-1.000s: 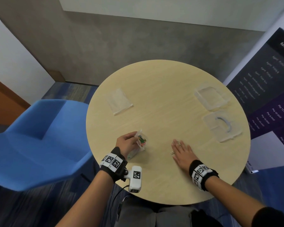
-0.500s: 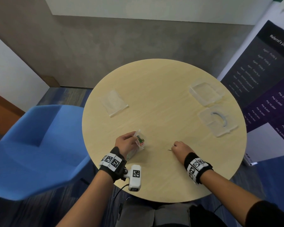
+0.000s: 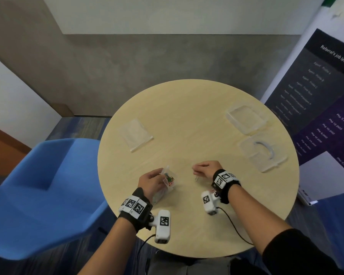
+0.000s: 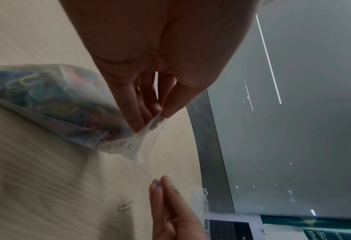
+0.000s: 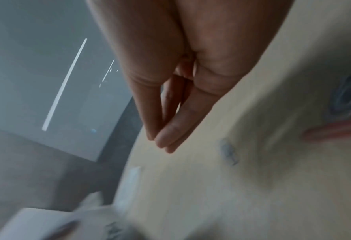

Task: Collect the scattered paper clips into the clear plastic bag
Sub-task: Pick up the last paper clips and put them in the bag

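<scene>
Lifted off the counter since the earlier frame, the right hand hung with fingertips pinched on one blue paper clip; the left hand pinched the mouth of the clear plastic bag, already full of clips; one silver clip remained loose.
</scene>
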